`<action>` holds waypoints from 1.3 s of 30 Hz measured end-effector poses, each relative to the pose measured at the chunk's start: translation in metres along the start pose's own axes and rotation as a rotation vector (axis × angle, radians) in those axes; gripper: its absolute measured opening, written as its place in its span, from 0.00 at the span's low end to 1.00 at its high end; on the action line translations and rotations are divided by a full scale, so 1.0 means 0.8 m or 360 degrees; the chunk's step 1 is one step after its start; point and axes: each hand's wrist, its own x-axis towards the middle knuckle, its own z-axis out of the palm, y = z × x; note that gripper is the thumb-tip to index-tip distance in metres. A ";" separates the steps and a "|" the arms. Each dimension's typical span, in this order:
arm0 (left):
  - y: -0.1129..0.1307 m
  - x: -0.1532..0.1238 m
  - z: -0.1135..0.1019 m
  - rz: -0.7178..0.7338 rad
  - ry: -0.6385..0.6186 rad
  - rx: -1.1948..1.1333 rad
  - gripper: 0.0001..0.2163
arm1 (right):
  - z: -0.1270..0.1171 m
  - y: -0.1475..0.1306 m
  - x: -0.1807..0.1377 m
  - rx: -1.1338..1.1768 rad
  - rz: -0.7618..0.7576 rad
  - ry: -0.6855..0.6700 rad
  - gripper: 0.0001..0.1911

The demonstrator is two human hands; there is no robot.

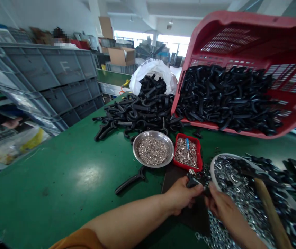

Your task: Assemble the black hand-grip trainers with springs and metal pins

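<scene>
My left hand [181, 195] is closed round a small black plastic part [193, 180] with a shiny metal piece at its upper end. Close beside it, my right hand [222, 204] has its fingers pinched together at the part's right side; what they grip is dark and hidden. Both hands are over a dark flat board [170, 178]. Just beyond them are a red tray [201, 162] of small metal pins, with a blue-handled tool [187, 143] on top, and a steel bowl [135, 154] of smaller metal pieces. One black curved handle [131, 181] lies alone to the left.
A white basin [213, 166] at right holds metal rings and a wooden-handled tool [269, 207]. Behind lie a pile of black handles [137, 114], a white sack [150, 65] and a tilted red crate [186, 65]. Grey bins [67, 65] stand left; a person [61, 38] is beyond.
</scene>
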 end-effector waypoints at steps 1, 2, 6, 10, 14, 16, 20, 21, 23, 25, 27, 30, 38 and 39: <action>0.000 0.000 0.000 -0.0007 -0.0004 0.0006 0.22 | -0.001 0.002 -0.001 0.0028 0.0019 -0.0058 0.33; 0.001 0.001 0.000 -0.0013 -0.0010 0.0011 0.22 | -0.001 0.003 -0.002 -0.0003 0.0007 -0.0021 0.32; 0.006 0.001 -0.004 -0.0082 -0.0051 0.0130 0.19 | 0.007 0.004 -0.007 -0.0154 -0.0071 0.0376 0.29; 0.013 -0.008 -0.009 0.0218 -0.0059 0.0687 0.20 | 0.022 0.011 -0.016 0.0326 0.0182 -0.0068 0.30; 0.024 -0.018 -0.012 0.0358 -0.0106 0.1346 0.22 | 0.009 0.021 -0.013 0.0261 0.0073 -0.0033 0.24; 0.034 -0.022 -0.011 0.0373 -0.0207 0.1550 0.22 | -0.006 0.026 -0.006 0.0084 -0.0116 0.0151 0.22; 0.060 -0.025 -0.008 0.0262 -0.0696 0.1887 0.24 | -0.020 0.033 0.008 -0.0109 -0.0698 0.0089 0.19; 0.065 -0.026 -0.008 0.0192 -0.0729 0.2006 0.26 | -0.018 0.034 0.009 -0.0111 -0.0744 0.0024 0.16; 0.072 -0.026 -0.013 0.0164 -0.0602 0.2302 0.30 | -0.009 0.034 0.009 -0.0165 -0.0732 0.0049 0.14; 0.072 -0.026 -0.020 0.0387 -0.0351 0.2594 0.32 | 0.003 0.032 0.004 -0.0272 -0.0671 0.0182 0.16; 0.068 -0.024 -0.028 0.0689 -0.0201 0.2778 0.31 | 0.014 0.025 -0.002 -0.0395 -0.0598 0.0240 0.18; 0.058 -0.020 -0.034 0.0868 -0.0210 0.2858 0.32 | 0.019 0.014 -0.011 -0.0570 -0.0423 0.0162 0.18; 0.046 -0.022 -0.040 0.0802 -0.0127 0.2778 0.34 | 0.012 0.015 -0.032 -0.0591 -0.0264 0.0166 0.18; 0.049 -0.024 -0.041 0.0814 -0.0105 0.2766 0.35 | 0.009 0.019 -0.037 -0.0539 -0.0265 0.0215 0.19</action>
